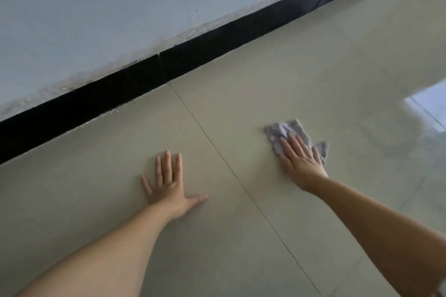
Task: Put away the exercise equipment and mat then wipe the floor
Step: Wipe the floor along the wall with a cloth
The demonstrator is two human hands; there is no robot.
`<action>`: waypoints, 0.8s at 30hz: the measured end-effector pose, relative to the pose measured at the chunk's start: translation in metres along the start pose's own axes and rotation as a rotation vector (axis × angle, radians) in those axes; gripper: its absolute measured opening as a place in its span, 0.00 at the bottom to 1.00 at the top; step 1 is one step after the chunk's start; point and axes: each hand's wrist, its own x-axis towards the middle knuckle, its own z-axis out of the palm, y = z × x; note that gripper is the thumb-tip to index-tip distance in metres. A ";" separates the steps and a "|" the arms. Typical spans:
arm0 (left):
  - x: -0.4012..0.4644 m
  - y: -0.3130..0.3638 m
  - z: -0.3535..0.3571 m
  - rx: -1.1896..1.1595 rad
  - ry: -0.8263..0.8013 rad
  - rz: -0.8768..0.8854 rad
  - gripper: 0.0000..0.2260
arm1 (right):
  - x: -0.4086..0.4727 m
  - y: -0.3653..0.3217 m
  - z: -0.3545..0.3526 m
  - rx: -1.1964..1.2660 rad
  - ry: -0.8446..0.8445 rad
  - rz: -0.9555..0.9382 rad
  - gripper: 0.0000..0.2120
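No text, label, brand, number or sign can be read anywhere; the cloth [287,132], the floor [217,236] tiles, the black skirting [217,38] and the wall [120,7] seem to bear none, though the view is somewhat blurred.

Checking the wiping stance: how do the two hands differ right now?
The right hand presses a pale crumpled cloth to the floor; the left hand rests bare on the tile. The left hand's fingers are spread, thumb out; the right hand's lie close together. The right hand reaches nearer the wall. Both lie flat, palms down.
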 end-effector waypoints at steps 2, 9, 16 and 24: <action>0.000 0.000 0.000 -0.006 -0.014 0.004 0.56 | 0.029 -0.001 -0.020 0.086 -0.040 0.205 0.26; -0.004 0.000 -0.002 -0.024 -0.006 0.016 0.57 | -0.055 -0.112 0.052 -0.109 0.065 -0.315 0.26; -0.004 -0.002 -0.001 -0.040 -0.001 0.038 0.57 | -0.078 -0.072 0.069 -0.301 -0.067 -0.677 0.21; -0.005 0.000 -0.003 -0.045 -0.010 0.037 0.58 | 0.054 -0.039 -0.027 0.208 0.026 0.367 0.26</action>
